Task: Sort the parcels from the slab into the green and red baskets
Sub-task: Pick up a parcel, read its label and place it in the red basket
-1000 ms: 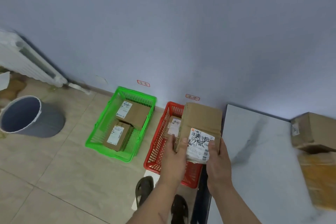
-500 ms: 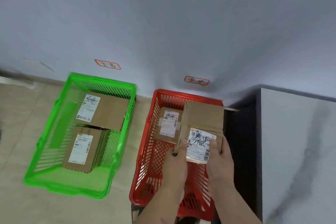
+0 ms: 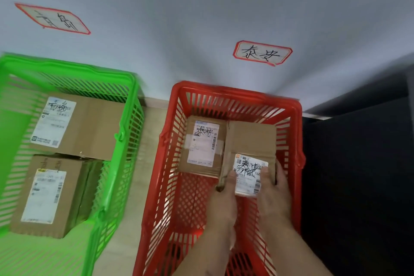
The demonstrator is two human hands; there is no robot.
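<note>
Lowered now into red basket (image 3: 230,94), parcel (image 3: 251,141) beside another box (image 3: 202,148); left grip (image 3: 224,199) and right grip (image 3: 274,195) clamped on its near end. Green basket (image 3: 132,105) left, against grey wall (image 3: 201,6).

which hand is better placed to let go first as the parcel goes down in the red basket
Probably the left hand: it grips the held parcel on the side beside the parcel already in the red basket. The right hand grips the side nearer that basket's right wall and could steady it.
</note>
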